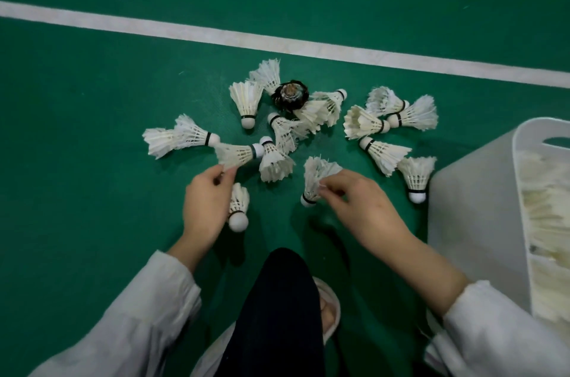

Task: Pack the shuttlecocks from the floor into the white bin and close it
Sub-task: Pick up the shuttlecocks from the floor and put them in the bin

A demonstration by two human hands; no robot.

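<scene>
Shuttlecocks (246,99): a dozen-odd, loose on green floor (92,99) beside part-filled white bin (468,207). Probably featherlight, with brittle, crushable skirts; best taken at the cork. Left hand (205,207) pinches the skirt rim of one shuttlecock (234,154); right hand (364,207), fingers curled, pinches a second shuttlecock (317,176).

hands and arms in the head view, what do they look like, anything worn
Two bare hands: the left hand and right hand wear no gloves, and no ring or watch shows. Both arms have loose, pale off-white long sleeves, the left sleeve and right sleeve, each ending in a plain cuff above the wrist.
</scene>
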